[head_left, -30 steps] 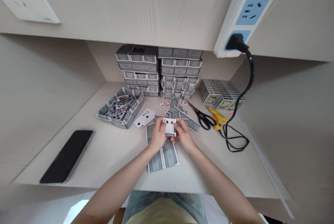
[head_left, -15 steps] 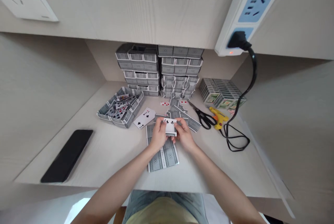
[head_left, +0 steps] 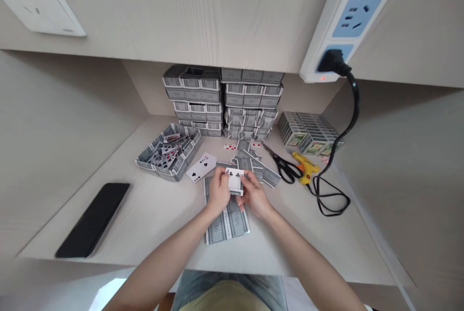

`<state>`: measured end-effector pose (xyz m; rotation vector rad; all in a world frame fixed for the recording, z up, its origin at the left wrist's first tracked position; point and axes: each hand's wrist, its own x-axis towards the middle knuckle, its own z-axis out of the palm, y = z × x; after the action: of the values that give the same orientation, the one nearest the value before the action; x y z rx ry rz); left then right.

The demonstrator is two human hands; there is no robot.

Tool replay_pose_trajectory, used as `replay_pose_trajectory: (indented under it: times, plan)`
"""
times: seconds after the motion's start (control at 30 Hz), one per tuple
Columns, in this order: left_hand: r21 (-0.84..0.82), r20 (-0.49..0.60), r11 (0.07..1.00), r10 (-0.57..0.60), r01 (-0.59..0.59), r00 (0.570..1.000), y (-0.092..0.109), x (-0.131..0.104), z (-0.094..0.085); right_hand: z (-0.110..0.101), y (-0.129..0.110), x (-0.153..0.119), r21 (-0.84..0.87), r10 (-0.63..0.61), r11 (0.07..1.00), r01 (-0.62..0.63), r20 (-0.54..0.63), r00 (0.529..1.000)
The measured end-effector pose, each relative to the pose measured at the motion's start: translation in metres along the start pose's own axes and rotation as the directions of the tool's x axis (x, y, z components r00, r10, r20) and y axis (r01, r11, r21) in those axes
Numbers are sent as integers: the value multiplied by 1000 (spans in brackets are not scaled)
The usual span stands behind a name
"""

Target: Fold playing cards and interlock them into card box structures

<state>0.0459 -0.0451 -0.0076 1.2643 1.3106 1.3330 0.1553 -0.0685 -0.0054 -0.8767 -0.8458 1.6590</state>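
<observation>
A folded playing card [head_left: 235, 181] with club pips shows its white face between my two hands, its patterned lower edge turned up. My left hand [head_left: 218, 192] pinches its left side, and my right hand [head_left: 255, 196] grips the right side with thumb and fingers. Beneath them a flat panel of joined grey patterned cards [head_left: 227, 224] lies on the desk, partly hidden by the hands. Just beyond, loose folded grey strips [head_left: 266, 173] overlap. A few white cards [head_left: 201, 167] lie face up to the left of my left hand.
A card-made tray [head_left: 167, 171] holds loose cards at the left, near a black phone [head_left: 94, 219]. Stacked card boxes [head_left: 252, 96] stand at the back. To the right are black scissors [head_left: 286, 168], a yellow glue gun [head_left: 306, 168], its black cord [head_left: 333, 213] and card packs [head_left: 308, 132].
The view has tilted up slightly, so everything sits a little lower. Both hands still hold the folded card, and my right fingers have shifted slightly on its right side.
</observation>
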Motion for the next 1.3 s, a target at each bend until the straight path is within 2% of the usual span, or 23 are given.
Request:
replay_pose_trajectory:
  times: [0.33,0.53,0.7,0.87,0.97,1.13,1.2,1.3]
  plan:
    - [-46,92,999,11,-7,996,6,-4,3,-1,-6,-1,-107,-108,989,102,-46,993]
    - [-15,85,1000,2,0,996,4,-4,4,-1,-5,0,-147,-116,983,108,-50,992]
    - [-49,85,999,15,-11,996,5,-3,3,0,-4,0,-116,-137,985,130,-53,989]
    - [-164,155,983,-53,79,987,8,-3,4,-2,-3,-1,-91,-126,988,121,-51,991]
    - [-220,181,965,-106,145,978,11,-3,4,-3,-5,-2,-74,-94,993,94,-4,996]
    - [-183,85,980,-66,81,994,15,-3,0,-4,-13,-3,47,-9,999,4,114,993]
    - [-184,93,980,-57,73,994,14,-4,0,-4,-15,-2,94,89,990,-104,158,984]
    - [-196,147,975,-79,107,986,12,-7,0,-7,-14,2,78,282,950,-304,209,936]
